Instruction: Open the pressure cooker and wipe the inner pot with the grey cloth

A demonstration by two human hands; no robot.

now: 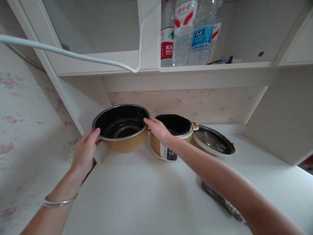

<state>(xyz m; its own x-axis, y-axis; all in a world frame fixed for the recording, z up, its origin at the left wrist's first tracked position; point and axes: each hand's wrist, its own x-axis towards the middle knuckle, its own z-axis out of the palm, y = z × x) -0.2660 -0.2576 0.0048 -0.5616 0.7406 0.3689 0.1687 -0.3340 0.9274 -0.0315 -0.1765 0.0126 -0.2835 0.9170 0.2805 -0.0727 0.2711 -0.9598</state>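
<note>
A rice cooker inner pot (124, 143), gold outside and black inside, is held up by its rim between both hands. My left hand (85, 148) grips its left side, thumb over the rim. On the right side my right hand (157, 129) pinches the rim, its other fingers partly hidden. The pot looks empty inside and is tilted toward me. Just right of it stands the rice cooker body (156, 145), open at the top, with a control panel facing front; my right forearm covers part of it. Its lid (215, 141) is swung open to the right.
Both cooker and lid rest on a white desk (137, 195). A dark patterned long object (222, 200) lies under my right forearm. Above is a shelf (220, 67) with several plastic bottles (184, 32). A white cable (85, 58) hangs across the upper left, before the cabinet.
</note>
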